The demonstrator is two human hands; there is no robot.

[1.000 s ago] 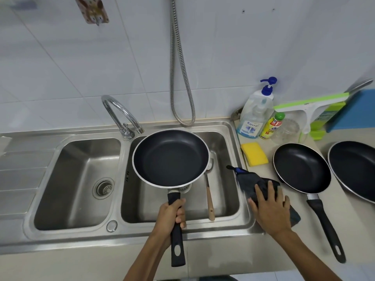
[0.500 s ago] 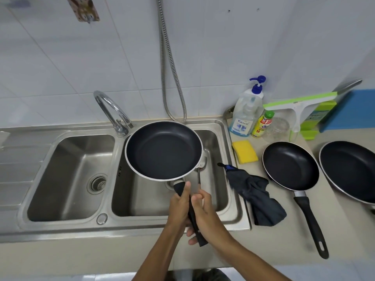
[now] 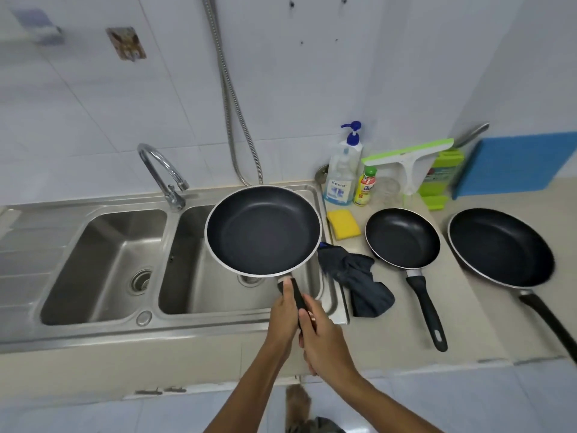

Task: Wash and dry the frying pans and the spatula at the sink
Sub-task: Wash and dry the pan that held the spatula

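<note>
Both hands, left hand and right hand, wrapped around handle of frying pan held over right sink basin. Two pans on counter beside dark cloth; drying likely unfinished, spatula not visible.

I see black frying pan, silver rim; yellow sponge; dark navy cloth; blue-capped soap bottle; green-white squeegee; beige surface.

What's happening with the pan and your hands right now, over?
Left hand and right hand both shut on held pan's handle. Held pan over right basin. Two pans wait on counter. Nothing blocking.
</note>
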